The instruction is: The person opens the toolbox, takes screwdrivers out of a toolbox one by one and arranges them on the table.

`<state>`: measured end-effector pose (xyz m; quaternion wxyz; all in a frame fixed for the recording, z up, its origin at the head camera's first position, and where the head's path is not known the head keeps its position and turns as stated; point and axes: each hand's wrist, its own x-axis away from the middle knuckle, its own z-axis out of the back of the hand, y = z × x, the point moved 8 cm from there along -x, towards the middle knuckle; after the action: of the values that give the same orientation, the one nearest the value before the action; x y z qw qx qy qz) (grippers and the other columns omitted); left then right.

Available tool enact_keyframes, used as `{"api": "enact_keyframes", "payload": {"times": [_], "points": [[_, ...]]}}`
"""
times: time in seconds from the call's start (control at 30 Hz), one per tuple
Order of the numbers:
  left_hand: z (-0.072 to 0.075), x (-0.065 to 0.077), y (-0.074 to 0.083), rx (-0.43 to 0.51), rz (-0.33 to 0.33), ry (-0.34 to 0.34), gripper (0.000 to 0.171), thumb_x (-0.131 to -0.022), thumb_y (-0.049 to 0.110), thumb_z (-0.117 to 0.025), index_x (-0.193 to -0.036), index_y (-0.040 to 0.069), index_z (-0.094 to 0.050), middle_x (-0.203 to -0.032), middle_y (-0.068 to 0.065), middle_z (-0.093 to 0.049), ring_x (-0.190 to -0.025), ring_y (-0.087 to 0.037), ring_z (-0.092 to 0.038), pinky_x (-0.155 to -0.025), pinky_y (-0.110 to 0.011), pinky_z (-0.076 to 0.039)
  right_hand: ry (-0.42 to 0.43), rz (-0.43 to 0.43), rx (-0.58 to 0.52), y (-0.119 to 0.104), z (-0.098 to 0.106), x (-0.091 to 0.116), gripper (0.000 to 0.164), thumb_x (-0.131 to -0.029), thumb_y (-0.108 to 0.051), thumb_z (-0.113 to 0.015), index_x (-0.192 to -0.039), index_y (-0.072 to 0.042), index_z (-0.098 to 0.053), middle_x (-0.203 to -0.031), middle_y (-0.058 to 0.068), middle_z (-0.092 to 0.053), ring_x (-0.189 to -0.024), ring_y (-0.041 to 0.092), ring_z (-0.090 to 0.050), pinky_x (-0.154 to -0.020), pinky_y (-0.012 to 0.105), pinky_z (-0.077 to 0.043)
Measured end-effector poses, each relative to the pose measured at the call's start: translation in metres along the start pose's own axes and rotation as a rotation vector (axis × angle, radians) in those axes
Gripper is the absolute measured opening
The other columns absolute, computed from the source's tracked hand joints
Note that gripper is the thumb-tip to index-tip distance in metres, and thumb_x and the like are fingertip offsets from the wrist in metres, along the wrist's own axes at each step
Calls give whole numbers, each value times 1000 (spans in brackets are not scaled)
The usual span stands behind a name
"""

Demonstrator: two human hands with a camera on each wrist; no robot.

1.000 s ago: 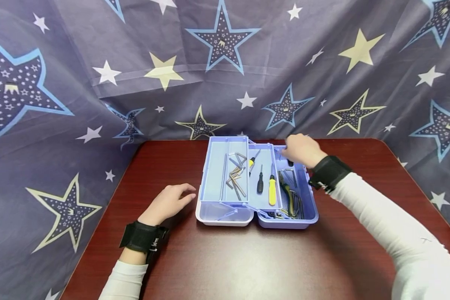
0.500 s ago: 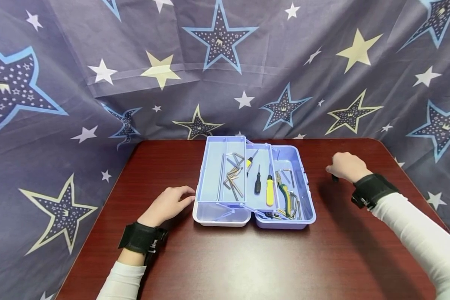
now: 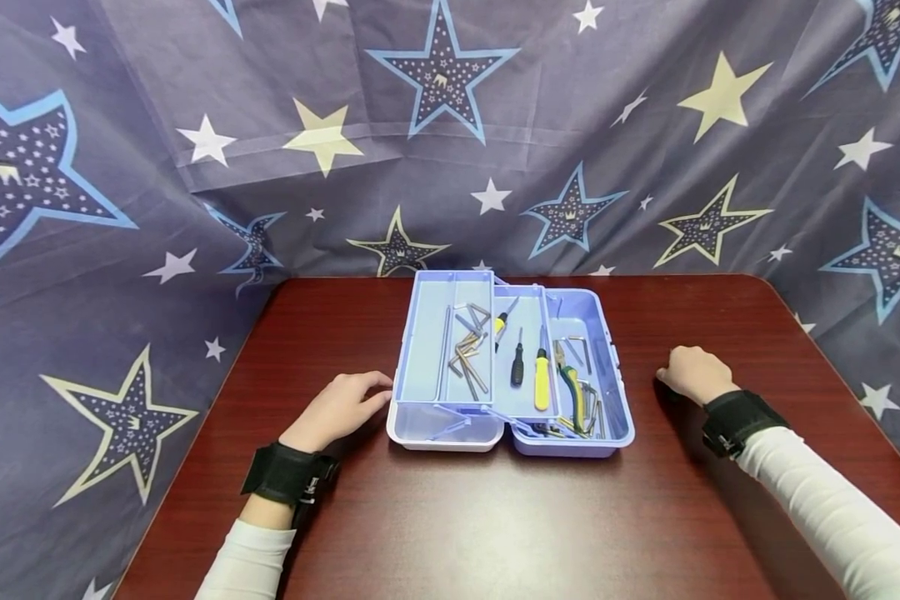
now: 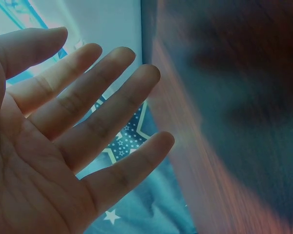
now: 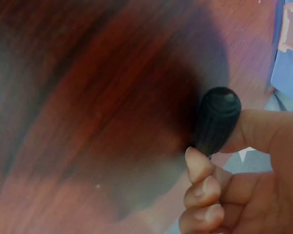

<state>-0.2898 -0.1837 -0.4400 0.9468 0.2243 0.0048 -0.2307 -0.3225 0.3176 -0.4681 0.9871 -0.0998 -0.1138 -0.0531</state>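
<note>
My right hand [image 3: 696, 375] is low over the table, to the right of the blue toolbox [image 3: 570, 448]. In the right wrist view it pinches the black ribbed handle of a screwdriver [image 5: 217, 119] between thumb and fingers; the shaft is mostly hidden. My left hand [image 3: 337, 410] lies by the toolbox's left side, fingertips at or very near its wall. Its fingers are spread and fairly straight in the left wrist view, holding nothing. Inside the toolbox's trays lie a yellow screwdriver [image 3: 542, 383], a small black screwdriver [image 3: 518, 367] and several hex keys [image 3: 467, 357].
Green-and-yellow-handled pliers [image 3: 574, 397] and more hex keys lie in the toolbox's deep right compartment. A second yellow-and-black screwdriver [image 3: 500, 323] is partly hidden by the upper tray. The reddish-brown table [image 3: 450, 525] ends at a star-patterned cloth [image 3: 285, 75].
My right hand has moved from above the toolbox's right compartment out to the right, carrying the black screwdriver, then lowered toward the table. The left hand has stayed beside the toolbox.
</note>
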Motion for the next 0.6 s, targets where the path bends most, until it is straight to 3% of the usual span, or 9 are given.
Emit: {"api": "enact_keyframes", "payload": {"times": [0.2,0.37,0.6], "points": [[0,-1,0,1,7,-2,21,-93,27,-60,-107,15,-69,-101,1,-70,-93,-15,-64,-83,-39,-51,14,9,-4,0,7,3,28,-87,-26,-56,-83,0,-64,-103,37,-58,-79,47,-60,-53,53,-47],[2,-2,1,-3,5,1,21,-93,28,-60,-106,15,-69,-100,1,-70,-93,-15,-65,-84,-39,-51,58,26,3,-6,26,8,31,-88,-27,-55,-72,-3,-64,-93,35,-60,-75,47,-60,-49,51,-46],[2,-1,2,-5,-4,7,20,-92,26,-61,-106,14,-69,-100,-1,-70,-93,-18,-65,-84,-41,-51,153,138,26,-44,69,24,33,-86,-25,-52,-63,-2,-59,-75,29,-60,-66,42,-60,-45,50,-44]]}}
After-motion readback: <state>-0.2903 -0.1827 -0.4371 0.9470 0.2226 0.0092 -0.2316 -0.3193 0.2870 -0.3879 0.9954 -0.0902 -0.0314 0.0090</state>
